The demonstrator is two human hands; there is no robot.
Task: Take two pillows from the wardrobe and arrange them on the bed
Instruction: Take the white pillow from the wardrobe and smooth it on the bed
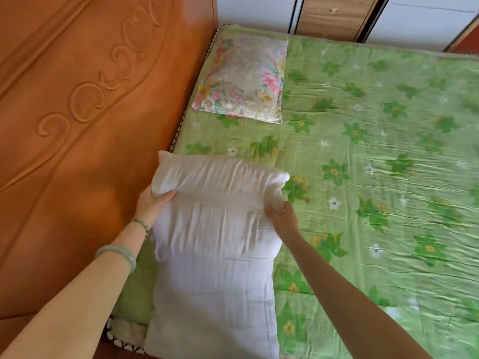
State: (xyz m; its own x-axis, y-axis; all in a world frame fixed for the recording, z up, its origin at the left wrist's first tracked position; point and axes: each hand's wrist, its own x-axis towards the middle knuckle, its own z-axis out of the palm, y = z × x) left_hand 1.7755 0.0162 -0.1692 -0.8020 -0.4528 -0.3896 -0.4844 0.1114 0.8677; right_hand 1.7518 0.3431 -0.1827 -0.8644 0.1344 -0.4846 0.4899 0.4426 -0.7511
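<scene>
A plain white pillow [215, 244] lies lengthwise on the near part of the bed [375, 164], close to the headboard. My left hand [153, 203] pinches its far left corner, and my right hand [281, 216] grips its far right corner; the far end is lifted and bunched between them. A second pillow with a pink and green floral cover [243, 79] lies flat at the far end of the bed, also against the headboard side.
The carved orange wooden headboard [77, 112] fills the left side. A green flowered sheet covers the bed. Behind the bed stand white wardrobe doors [427, 19] and a wooden panel with a small handle [334, 14].
</scene>
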